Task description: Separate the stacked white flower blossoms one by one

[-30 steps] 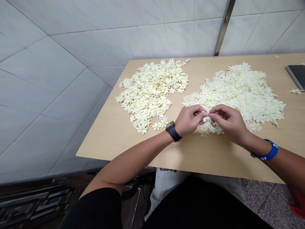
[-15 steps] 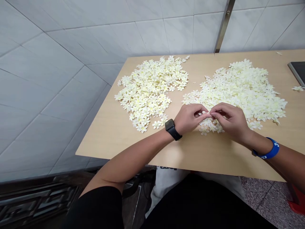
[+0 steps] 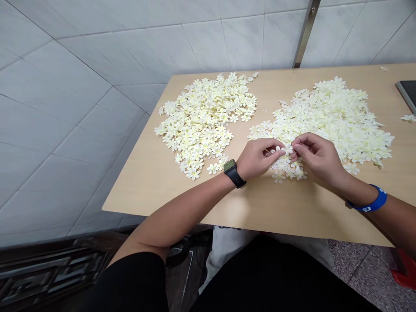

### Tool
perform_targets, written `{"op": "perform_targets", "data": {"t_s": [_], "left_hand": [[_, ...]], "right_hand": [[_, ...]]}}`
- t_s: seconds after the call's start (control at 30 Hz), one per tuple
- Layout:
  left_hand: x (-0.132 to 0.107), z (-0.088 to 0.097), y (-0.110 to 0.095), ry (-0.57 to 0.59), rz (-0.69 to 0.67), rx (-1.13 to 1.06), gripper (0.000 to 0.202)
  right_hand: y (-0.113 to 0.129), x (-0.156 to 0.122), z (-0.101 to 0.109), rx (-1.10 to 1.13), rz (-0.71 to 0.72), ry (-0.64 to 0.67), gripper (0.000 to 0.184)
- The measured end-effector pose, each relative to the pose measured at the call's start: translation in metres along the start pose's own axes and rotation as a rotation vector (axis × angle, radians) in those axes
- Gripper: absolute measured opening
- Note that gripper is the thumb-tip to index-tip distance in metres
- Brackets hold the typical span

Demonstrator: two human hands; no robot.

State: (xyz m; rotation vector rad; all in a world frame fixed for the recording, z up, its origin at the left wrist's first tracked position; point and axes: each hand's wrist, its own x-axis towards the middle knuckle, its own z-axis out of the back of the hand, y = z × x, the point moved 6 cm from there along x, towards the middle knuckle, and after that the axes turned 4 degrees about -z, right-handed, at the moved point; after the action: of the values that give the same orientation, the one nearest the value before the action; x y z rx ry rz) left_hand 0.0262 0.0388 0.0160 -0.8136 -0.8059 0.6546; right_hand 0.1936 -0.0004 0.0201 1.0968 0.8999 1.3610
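Presently we find the person's left hand (image 3: 256, 158) closed in a pinch, thumb and forefinger gripping a small cream-white artificial blossom (image 3: 279, 149). The right hand (image 3: 316, 158) is likewise clenched, its fingertips (image 3: 294, 147) bearing on the blossom's opposite side, so the blossom sits between the 2 hands, just above the heap beneath them. A black smartwatch (image 3: 233, 173) is strapped to the left wrist and a bright blue wristband (image 3: 367, 200) encircles the right.

Directly under both hands lies a broad right-hand heap of cream-white blossoms (image 3: 325, 117), its near edge spreading below the fingers. Well to the left, separated by a strip of bare surface, lies a second left-hand heap of cream-white blossoms (image 3: 201, 121). Both heaps rest on a pale wood-grain tabletop (image 3: 139, 182). Toward the far right corner we note a single loose blossom (image 3: 407, 117) and, just beyond it, a dark flat rectangular device (image 3: 407, 93).

The table stands against a white tiled wall (image 3: 81, 130) fitted with a vertical metal strip (image 3: 305, 34). Below its near edge we observe the person's black clothing (image 3: 260, 277), a red plastic object (image 3: 404, 271) and a speckled stone floor (image 3: 354, 277).
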Motion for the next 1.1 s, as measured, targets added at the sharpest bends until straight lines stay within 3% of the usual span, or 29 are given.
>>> {"op": "perform_targets", "data": {"t_s": [0.23, 0.4, 0.53, 0.73, 0.9, 1.1], "left_hand": [[0.000, 0.001, 0.001, -0.030, 0.064, -0.060, 0.024], [-0.001, 0.000, -0.001, -0.018, 0.080, -0.092, 0.023], [-0.001, -0.001, 0.006, -0.022, 0.134, -0.208, 0.024], [0.000, -0.001, 0.012, -0.046, 0.201, -0.281, 0.019], [-0.001, -0.001, 0.009, -0.040, 0.214, -0.294, 0.025], [-0.002, 0.000, 0.004, -0.007, 0.169, -0.194, 0.027]], "right_hand": [[-0.004, 0.005, 0.000, 0.124, -0.055, 0.001, 0.023], [-0.005, 0.002, -0.002, 0.039, -0.047, 0.039, 0.020], [-0.001, 0.002, 0.006, -0.043, -0.006, -0.040, 0.020], [0.007, 0.004, 0.017, -0.260, 0.098, -0.131, 0.023], [0.015, 0.000, 0.013, -0.483, 0.307, -0.158, 0.017], [0.024, -0.006, 0.005, -0.491, 0.431, -0.172, 0.016]]}}
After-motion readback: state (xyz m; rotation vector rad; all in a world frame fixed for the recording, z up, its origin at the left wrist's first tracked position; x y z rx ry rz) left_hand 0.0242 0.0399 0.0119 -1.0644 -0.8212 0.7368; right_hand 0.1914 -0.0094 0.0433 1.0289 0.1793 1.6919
